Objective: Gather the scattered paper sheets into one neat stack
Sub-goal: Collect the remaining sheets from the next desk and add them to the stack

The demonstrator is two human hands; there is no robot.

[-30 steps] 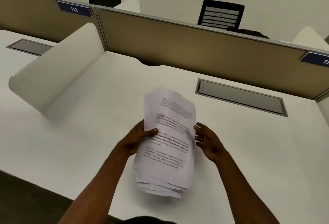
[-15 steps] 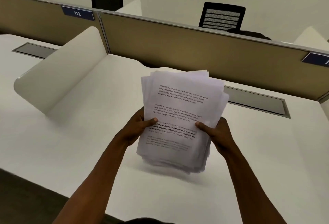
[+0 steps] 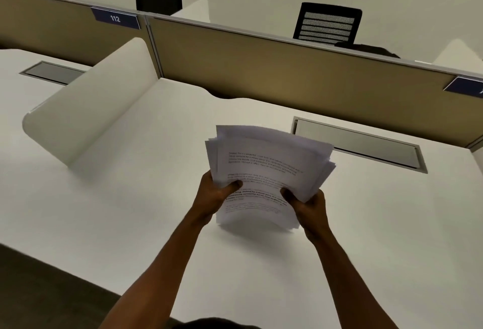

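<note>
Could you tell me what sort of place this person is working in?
Most likely an open-plan office or study hall with numbered desk bays: tan partition panels divide white desks, one carries a "112" label, and mesh-backed office chairs stand behind.

Paper stack (image 3: pixel 266 172) above desk (image 3: pixel 130 198), partition (image 3: pixel 287 75) behind, divider (image 3: pixel 91 114) left.
</note>
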